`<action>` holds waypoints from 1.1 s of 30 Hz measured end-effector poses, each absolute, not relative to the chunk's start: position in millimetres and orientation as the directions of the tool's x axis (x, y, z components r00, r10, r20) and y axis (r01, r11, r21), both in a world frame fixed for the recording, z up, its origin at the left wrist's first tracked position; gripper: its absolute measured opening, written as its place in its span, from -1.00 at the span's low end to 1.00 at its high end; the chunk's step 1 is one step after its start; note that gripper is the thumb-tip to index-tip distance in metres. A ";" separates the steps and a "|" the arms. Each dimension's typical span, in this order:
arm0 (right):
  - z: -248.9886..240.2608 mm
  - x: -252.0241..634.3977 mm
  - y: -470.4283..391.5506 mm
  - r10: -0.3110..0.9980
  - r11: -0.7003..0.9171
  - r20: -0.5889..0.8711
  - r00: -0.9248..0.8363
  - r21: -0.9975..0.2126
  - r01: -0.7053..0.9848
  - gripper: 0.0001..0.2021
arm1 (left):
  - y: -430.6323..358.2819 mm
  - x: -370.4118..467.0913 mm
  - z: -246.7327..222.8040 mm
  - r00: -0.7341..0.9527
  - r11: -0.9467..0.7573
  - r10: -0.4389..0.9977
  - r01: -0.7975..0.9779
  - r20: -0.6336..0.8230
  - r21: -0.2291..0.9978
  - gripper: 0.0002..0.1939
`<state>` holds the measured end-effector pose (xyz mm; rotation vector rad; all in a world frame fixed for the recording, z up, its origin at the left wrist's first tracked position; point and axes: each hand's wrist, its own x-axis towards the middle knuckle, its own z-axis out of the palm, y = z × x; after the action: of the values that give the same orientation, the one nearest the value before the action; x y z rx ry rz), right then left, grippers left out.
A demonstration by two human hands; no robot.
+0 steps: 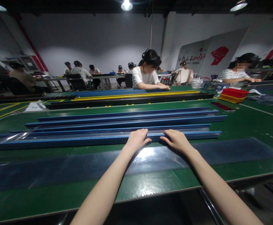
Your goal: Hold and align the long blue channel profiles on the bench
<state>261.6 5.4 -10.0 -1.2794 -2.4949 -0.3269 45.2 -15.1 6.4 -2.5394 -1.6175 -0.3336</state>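
Note:
Both my hands rest on the nearest long blue channel strip (80, 141), which lies crosswise on the green table. My left hand (138, 138) curls its fingers over the strip's raised edges, thumb pointing right along the front edge. A short way to the right, my right hand (175, 139) grips the same strip, its thumb pointing left. The fingertips of both hands are partly hidden behind the edges. Clear plastic film shows inside the strip's groove. Between me and the strip, a long transparent plastic sheet (216, 153) lies flat under my forearms.
More blue strips (127, 120) lie just beyond. Farther back are black strips (136, 99) and a yellow strip (136, 95), with a co-worker (145, 75) leaning over them. A phone (221, 106) and red and yellow bins (233, 93) sit at the right. The table's edge (155, 195) is near me.

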 end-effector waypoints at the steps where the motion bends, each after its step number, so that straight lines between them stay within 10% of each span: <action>1: -9.9 261.5 5.3 0.744 0.573 0.382 -0.549 0.059 0.817 -0.67 | -14.9 45.1 5.8 0.409 -0.427 0.879 0.904 0.244 0.022 -0.73; 33: -10.7 261.1 5.2 0.737 0.582 0.391 -0.551 0.046 0.812 -0.68 | -14.2 46.2 0.7 0.461 -0.456 0.852 0.886 0.249 -0.081 -0.73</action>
<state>261.1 5.2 -10.7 -1.2612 -2.4856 -0.3164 46.2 -14.2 0.7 -2.5099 -1.5136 -0.2554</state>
